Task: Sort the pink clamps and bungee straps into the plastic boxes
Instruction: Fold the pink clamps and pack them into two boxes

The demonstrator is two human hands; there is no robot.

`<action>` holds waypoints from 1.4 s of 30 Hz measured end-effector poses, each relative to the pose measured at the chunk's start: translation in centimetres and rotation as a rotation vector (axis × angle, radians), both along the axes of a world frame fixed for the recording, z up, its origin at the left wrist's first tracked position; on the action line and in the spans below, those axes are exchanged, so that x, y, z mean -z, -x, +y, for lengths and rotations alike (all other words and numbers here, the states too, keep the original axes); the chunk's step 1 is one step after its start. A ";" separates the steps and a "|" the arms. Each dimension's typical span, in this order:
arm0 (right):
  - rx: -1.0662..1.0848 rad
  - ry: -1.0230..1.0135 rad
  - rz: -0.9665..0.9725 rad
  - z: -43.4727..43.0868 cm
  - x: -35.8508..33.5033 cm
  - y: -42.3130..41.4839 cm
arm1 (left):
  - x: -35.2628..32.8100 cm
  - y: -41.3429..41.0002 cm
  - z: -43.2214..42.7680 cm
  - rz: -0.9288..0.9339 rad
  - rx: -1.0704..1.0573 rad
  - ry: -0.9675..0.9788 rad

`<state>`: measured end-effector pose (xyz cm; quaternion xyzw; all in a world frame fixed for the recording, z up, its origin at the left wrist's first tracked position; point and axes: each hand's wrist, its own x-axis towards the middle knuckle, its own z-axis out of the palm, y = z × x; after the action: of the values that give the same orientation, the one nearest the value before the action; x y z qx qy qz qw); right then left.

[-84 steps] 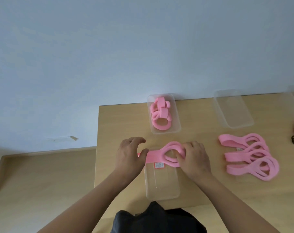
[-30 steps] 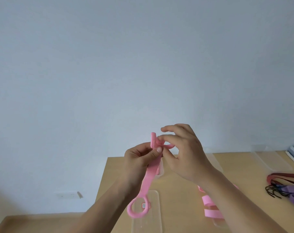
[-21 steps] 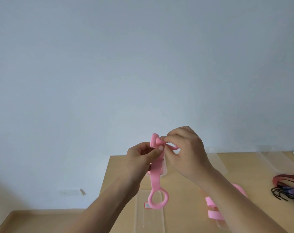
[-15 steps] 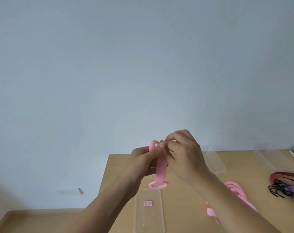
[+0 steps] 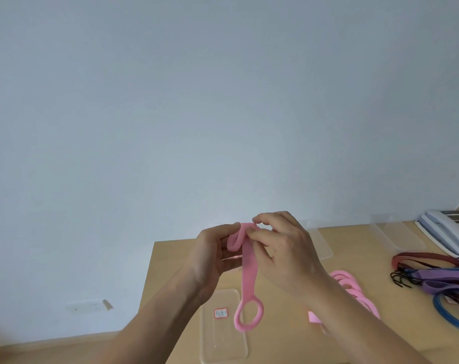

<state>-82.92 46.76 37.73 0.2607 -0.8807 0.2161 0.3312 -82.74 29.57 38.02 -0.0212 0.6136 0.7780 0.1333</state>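
Both hands hold one pink strap [image 5: 249,279] up in the air above the wooden table [image 5: 170,258]. My left hand [image 5: 214,256] pinches its folded top end. My right hand [image 5: 286,253] grips the same top end from the right. The strap hangs straight down and ends in a ring [image 5: 249,315] over a clear plastic box [image 5: 223,340] with a small red-edged label. A pile of more pink straps [image 5: 352,290] lies on the table behind my right forearm, partly hidden. Bungee straps [image 5: 433,274] in maroon, purple, black and blue lie at the right.
Two more clear plastic boxes stand at the table's back edge, one behind my right hand [image 5: 320,243] and one further right [image 5: 399,235]. A pale desk telephone [image 5: 449,229] sits at the far right. The table's left edge drops to the floor.
The strap was lifted off the table into the air. Its hanging length has grown again, with the ring lower than half a second ago, and the camera has tilted slightly right.
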 end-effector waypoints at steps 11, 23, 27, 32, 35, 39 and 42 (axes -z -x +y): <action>-0.027 0.297 -0.425 0.5 -2.2 -0.3 | 0.6 -0.4 0.5 0.208 0.049 0.238; 0.067 0.186 -0.348 0.3 -2.0 -0.6 | 1.4 -1.4 1.4 -0.068 0.030 -0.005; 0.112 0.164 -0.256 0.1 -1.2 -0.5 | 1.1 -1.7 2.1 -0.215 -0.018 -0.058; 0.163 0.144 -0.172 0.3 -0.4 -0.8 | 1.3 -1.8 2.6 -0.122 -0.035 0.030; 0.151 0.174 -0.126 0.6 -0.3 -0.8 | 1.2 -1.9 2.7 -0.050 -0.051 0.087; 0.066 0.174 -0.116 0.7 -0.3 -1.1 | 1.2 -1.7 2.6 -0.008 -0.068 0.099; 0.040 0.173 -0.108 0.8 -0.3 -1.5 | 1.3 -1.5 2.4 0.004 -0.044 0.061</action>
<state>-81.44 47.61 38.02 0.2014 -0.8804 0.2985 0.3088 -81.21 31.97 36.71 -0.0370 0.6367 0.7617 0.1143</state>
